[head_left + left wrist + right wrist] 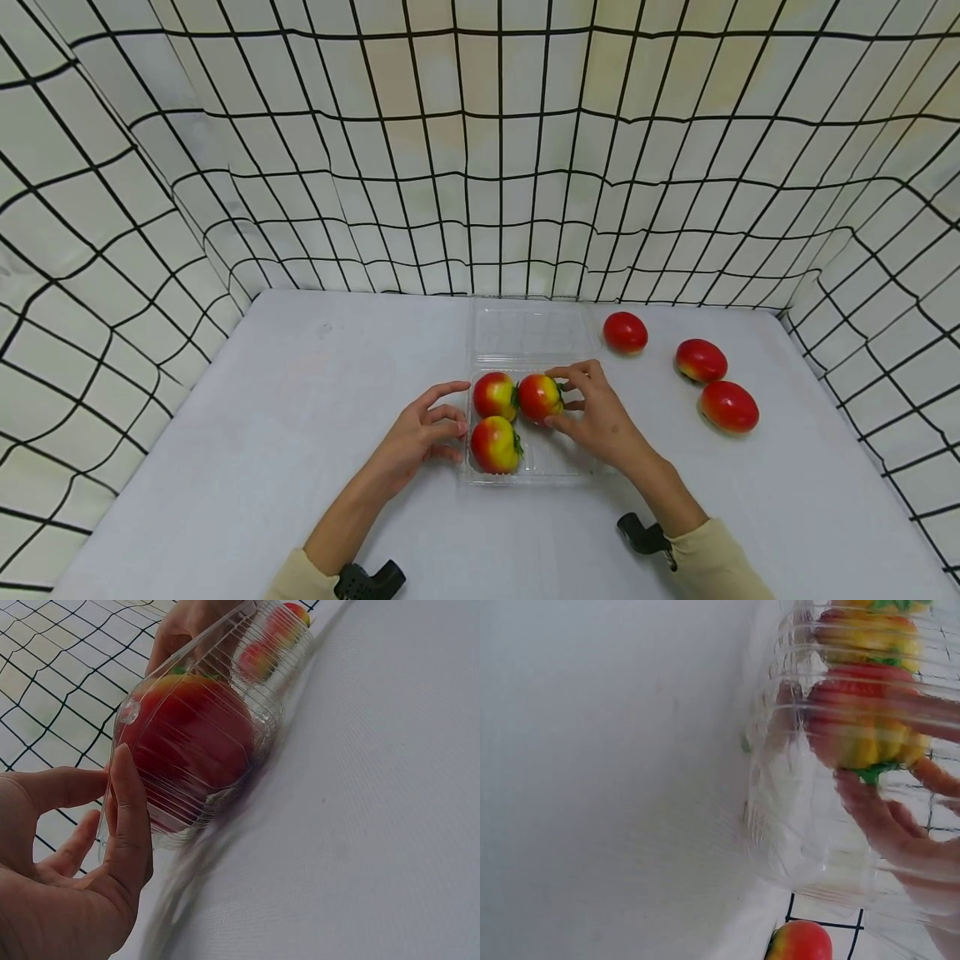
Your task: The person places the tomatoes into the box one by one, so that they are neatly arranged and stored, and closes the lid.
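Note:
A clear plastic clamshell box [558,479] lies with its lid [532,329] folded back. Two red-and-yellow tomatoes with green stems are lined up along its left side, a back tomato [493,395] and a front tomato [495,446]. My right hand [603,421] grips a third tomato [538,397] between thumb and fingers, inside the box and just right of the back one. At the box's left edge, my left hand [420,433] pinches the rim; in the left wrist view its fingertips [126,769] meet the clear wall.
To the right of the box lie three loose tomatoes: one by the lid [625,332], another tomato [701,360] farther right, and a nearer tomato [729,407]. Black netting [498,175] over pale walls encloses the white table [337,358] at the back and sides.

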`<state>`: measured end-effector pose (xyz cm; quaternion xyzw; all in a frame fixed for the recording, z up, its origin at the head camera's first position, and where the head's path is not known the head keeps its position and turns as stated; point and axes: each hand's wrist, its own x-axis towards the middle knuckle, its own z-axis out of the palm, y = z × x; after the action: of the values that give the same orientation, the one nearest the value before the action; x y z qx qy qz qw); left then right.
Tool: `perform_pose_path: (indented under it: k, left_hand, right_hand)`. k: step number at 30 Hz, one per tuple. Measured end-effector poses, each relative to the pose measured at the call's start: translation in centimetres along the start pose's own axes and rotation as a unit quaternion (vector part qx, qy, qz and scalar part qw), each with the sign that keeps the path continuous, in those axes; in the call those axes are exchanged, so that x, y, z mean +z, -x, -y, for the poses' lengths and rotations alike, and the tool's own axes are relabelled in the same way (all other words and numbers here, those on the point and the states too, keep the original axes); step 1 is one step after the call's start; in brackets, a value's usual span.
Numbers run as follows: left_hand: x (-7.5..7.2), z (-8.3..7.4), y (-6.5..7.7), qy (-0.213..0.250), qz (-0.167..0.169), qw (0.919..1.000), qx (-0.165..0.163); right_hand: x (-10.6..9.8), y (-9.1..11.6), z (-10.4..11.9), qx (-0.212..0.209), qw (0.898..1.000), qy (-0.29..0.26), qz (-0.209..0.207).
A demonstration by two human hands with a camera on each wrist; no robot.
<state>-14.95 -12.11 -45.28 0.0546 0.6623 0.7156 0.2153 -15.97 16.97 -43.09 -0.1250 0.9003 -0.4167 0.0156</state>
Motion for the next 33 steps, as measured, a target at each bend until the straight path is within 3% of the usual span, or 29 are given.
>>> perform_pose_path:
  k: [17,33]
  left_hand:
    - [0.1,0.0,-0.1,0.003,0.0,1.0,-0.004]
    - [-0.1,0.1,-0.1,-0.002,-0.003,1.0,-0.004]
  right_hand:
    - [-1.5,0.2,0.0,-0.006,1.0,0.008,-0.016]
    - [-4.2,0.9,-1.8,-0.048,0.994,-0.002,-0.096]
